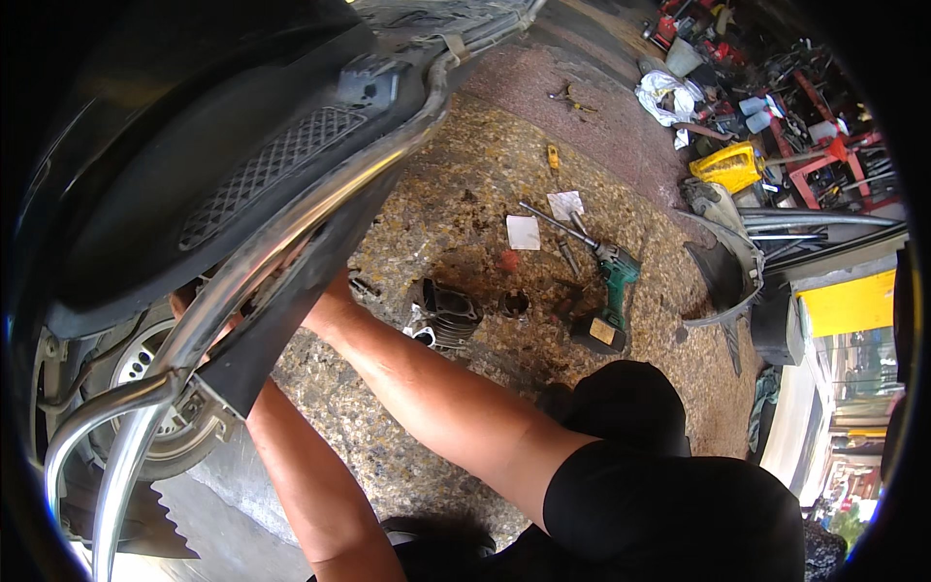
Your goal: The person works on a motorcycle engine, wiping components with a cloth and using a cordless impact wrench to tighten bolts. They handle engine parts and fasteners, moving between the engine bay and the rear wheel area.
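Observation:
Both of my arms reach under the side of a dark scooter (107,213), behind its chrome side rail (281,242) and a black panel (262,354). Only bits of skin from my left hand (231,328) show beside the rail, near the wheel (145,373). The wrist end of my right hand (333,308) goes in behind the panel's right edge. Panel and rail cover the fingers of both hands, so what they touch is hidden. On the stained floor right of my right forearm lies a finned metal engine cylinder (446,315).
A green cordless power tool (616,281) with a long shaft lies right of the cylinder, beside sockets (569,257) and paper scraps (523,233). A curved dark body panel (722,262) rests farther right. Red racks of tools (815,175) and a yellow container (729,168) fill the far right.

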Action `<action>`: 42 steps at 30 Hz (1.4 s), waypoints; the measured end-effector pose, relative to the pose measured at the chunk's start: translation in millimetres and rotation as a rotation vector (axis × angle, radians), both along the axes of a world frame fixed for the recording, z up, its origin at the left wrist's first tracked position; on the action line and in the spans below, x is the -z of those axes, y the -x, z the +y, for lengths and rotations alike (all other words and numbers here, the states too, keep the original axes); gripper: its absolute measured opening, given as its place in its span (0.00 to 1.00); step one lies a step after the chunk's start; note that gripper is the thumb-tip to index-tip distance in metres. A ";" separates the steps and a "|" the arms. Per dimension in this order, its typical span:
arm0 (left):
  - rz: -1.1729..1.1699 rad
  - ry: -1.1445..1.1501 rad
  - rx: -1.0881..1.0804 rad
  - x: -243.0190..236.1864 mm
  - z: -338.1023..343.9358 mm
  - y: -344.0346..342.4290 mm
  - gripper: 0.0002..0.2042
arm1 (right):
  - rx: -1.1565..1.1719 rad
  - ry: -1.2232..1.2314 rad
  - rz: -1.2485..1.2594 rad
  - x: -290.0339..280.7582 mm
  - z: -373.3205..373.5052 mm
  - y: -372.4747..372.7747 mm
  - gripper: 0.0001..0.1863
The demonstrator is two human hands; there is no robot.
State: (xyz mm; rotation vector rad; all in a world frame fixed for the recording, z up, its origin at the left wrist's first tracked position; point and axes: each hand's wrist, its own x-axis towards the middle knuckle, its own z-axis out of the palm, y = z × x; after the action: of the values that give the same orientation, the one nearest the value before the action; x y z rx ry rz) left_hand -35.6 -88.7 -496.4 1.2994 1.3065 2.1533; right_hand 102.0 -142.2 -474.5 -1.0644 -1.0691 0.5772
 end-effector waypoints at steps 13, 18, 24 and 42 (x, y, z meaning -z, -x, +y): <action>0.182 0.069 -0.124 -0.5 -15.1 10.5 0.19 | -0.408 0.221 -0.999 -13.7 -22.5 -65.9 0.30; 0.285 0.103 -0.198 2.6 -12.9 17.0 0.20 | -0.948 0.925 -1.389 0.9 -63.2 -219.6 0.27; 0.436 0.170 -0.297 0.7 -12.5 32.5 0.20 | -0.062 1.356 -1.147 57.8 -52.6 -421.0 0.15; 0.693 0.349 -0.434 -10.2 -47.3 76.5 0.23 | 0.074 0.882 -1.180 165.7 -76.0 -456.2 0.13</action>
State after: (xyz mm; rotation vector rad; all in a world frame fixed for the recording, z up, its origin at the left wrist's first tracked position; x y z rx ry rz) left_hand -112.1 -136.0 -486.2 1.8058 2.2919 1.6117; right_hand 558.2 -218.2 -640.2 -2.3612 -1.8212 0.3127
